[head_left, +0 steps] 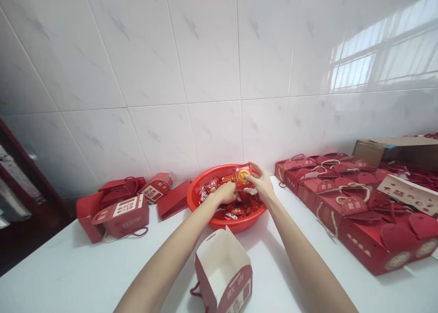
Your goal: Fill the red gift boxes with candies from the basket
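A red plastic basket (205, 178) full of small red wrapped sweets (236, 210) stands against the wall. My right hand (260, 183) pinches a red packet (242, 176) with a round gold print, over the basket's right side. Down among the sweets is my left hand (226, 193), its fingers curled; the fingertips and whatever they grip are hidden. Between my forearms, close to me, an open gift box (222, 267) stands with its pale inside showing and a red cord at its left. I see no sweets in the visible part of it.
Rows of closed red gift boxes (342, 212) with rope handles fill the right side. Behind them is an open cardboard carton (371, 155) with red items. Several more red boxes (128, 215) lie on the left, beside a flat red piece (174, 199). A tiled wall (212, 75) borders the white table (61, 276).
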`<state>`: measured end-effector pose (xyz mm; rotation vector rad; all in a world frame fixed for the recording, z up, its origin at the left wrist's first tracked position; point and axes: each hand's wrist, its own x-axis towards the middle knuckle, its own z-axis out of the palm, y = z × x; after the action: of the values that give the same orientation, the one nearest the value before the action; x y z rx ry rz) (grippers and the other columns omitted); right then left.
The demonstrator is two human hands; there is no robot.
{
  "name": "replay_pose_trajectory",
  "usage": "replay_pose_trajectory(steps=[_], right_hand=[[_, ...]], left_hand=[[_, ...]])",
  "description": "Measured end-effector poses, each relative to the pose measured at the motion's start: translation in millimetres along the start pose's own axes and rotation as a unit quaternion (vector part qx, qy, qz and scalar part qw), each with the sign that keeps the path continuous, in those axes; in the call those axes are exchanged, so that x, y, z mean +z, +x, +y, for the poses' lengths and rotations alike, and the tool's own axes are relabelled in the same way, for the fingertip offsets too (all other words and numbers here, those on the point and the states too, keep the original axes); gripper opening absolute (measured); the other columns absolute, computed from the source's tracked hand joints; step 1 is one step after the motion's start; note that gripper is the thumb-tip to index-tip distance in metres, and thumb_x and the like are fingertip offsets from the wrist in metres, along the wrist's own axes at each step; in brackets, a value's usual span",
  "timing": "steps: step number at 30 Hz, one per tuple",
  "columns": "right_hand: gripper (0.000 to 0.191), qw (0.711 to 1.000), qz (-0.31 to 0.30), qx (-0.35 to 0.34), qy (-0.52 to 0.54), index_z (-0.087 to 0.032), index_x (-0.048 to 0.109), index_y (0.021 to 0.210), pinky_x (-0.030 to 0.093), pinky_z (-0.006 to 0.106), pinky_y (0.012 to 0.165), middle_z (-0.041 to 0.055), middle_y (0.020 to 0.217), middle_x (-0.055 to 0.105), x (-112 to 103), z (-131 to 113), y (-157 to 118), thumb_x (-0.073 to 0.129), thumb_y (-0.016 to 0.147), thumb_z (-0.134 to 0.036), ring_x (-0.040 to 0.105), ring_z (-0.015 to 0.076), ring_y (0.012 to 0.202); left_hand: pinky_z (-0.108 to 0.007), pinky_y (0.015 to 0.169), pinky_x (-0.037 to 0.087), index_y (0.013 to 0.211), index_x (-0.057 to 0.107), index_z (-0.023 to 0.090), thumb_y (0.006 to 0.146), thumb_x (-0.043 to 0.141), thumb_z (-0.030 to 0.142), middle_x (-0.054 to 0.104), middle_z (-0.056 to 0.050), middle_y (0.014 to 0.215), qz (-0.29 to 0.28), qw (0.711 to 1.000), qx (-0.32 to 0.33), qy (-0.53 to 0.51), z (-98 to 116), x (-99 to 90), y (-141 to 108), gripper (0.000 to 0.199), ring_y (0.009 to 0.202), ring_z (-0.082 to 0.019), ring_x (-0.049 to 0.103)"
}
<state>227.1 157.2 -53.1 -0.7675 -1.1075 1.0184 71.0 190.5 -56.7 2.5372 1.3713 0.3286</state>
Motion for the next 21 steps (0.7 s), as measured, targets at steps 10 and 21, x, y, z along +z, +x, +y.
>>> replay_pose_trajectory(steps=[10, 21], right_hand=[[0.031, 0.994, 0.103, 0.010, 0.025, -0.017, 0.067, 0.081, 0.056, 0.037, 0.074, 0.0055, 0.083, 0.074, -3, 3, 3, 0.075, 0.053, -0.027, 0.069, 0.0239, 0.081], [0.026, 0.984, 0.138, 0.084, 0.077, -0.023, 0.054, 0.080, 0.052, 0.031, 0.059, -0.0029, 0.063, 0.068, 1, -1, 3, 0.068, 0.060, -0.030, 0.066, 0.0196, 0.061]], left_hand=[[-0.028, 0.074, 0.055, 0.111, 0.068, 0.013, 0.086, 0.052, 0.017, 0.075, -0.009, 0.100, 0.177, 0.958, -0.106, -0.196, -30, -16.2, -10, 0.030, 0.082, -0.020, 0.071], [-0.036, 0.091, 0.049, 0.114, 0.066, 0.012, 0.083, 0.057, 0.026, 0.073, -0.013, 0.106, 0.302, 0.896, -0.178, -0.271, -35, -21.6, -10, 0.035, 0.097, -0.025, 0.067]])
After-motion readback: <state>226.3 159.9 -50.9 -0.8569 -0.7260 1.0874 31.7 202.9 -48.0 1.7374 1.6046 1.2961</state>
